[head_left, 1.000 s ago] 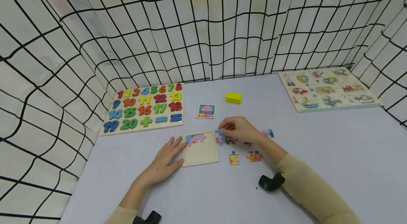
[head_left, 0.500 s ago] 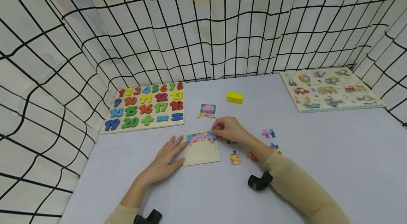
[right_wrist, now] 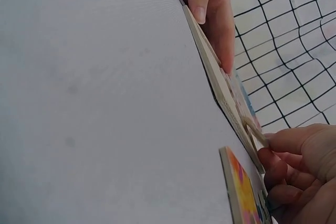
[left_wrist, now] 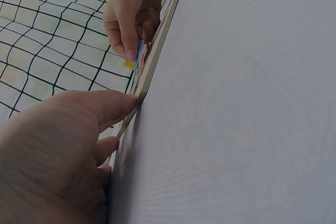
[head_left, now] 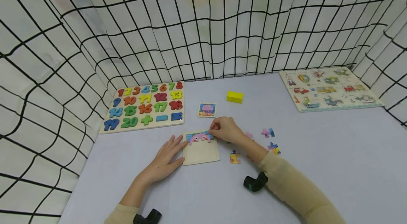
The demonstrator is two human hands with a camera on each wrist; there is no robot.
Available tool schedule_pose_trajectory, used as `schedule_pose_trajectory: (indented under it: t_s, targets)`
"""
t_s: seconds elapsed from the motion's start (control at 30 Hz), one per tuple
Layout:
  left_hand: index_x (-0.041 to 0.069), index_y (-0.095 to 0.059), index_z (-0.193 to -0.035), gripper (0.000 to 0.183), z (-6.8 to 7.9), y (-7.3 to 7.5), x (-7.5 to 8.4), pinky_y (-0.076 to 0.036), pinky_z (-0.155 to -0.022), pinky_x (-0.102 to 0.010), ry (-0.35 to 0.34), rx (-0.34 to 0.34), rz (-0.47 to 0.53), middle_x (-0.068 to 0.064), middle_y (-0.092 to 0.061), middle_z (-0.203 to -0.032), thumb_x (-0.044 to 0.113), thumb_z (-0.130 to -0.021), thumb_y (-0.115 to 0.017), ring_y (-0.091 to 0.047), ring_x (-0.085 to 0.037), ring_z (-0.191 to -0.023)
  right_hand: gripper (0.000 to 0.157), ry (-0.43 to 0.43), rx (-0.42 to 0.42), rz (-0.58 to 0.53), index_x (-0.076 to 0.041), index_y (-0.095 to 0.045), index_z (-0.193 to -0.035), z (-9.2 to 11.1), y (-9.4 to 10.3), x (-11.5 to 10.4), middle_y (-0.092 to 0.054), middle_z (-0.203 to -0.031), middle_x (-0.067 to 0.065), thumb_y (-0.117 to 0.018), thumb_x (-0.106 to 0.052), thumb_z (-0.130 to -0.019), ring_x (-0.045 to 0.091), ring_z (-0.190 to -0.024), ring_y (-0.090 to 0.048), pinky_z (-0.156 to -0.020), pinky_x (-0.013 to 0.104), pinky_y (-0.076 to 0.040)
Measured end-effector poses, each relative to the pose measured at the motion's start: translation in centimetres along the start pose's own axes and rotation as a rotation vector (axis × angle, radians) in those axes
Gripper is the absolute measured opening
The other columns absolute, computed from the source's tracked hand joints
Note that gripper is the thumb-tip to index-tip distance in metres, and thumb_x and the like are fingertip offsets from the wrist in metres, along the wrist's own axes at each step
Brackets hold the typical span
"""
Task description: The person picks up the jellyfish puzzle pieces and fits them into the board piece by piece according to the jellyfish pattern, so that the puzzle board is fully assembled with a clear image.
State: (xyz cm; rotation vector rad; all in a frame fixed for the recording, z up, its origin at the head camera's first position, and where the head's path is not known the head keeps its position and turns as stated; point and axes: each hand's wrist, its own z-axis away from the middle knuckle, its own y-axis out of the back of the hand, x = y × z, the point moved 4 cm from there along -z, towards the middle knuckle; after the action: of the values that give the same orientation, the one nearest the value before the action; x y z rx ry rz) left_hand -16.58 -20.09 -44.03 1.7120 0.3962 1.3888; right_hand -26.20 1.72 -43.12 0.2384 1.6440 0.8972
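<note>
Moving left since a second ago, the right hand (head_left: 226,129) is pinching a piece (right_wrist: 255,131) over the far right corner of the tray (head_left: 200,155). The piece is projecting left from that hand, tilting, its gripped end raised. Farther from it, the left hand (head_left: 163,162) is touching the tray's left side, fingers spreading.

The head view looks from above the counter (head_left: 197,195), forward and down — the widest and farthest, reaching the gridded wall (head_left: 203,22). The left wrist view lies low and close, tilted, looking past the left hand (left_wrist: 63,145) toward the right hand (left_wrist: 131,17); the right wrist view faces back oppositely, equally near — all share the wooden tray (head_left: 200,155).
</note>
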Motion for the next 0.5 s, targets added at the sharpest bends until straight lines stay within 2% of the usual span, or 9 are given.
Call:
schedule_pose_trajectory:
  t_s: [0.5]
  targets:
    - [0.017,-0.037,-0.141,0.055,-0.04,0.05,0.06,-0.004,-0.106,-0.056,0.002,0.002,0.003,-0.009,-0.018,-0.151,0.026,-0.091,-0.056,-0.002,-0.03,-0.139,0.012,0.051,0.032,0.013,-0.011,-0.062,-0.076,0.06,-0.35,-0.21,-0.053,-0.061,-0.004,-0.07,-0.018,-0.081,0.009,-0.054,-0.046,-0.048,0.019,-0.038]
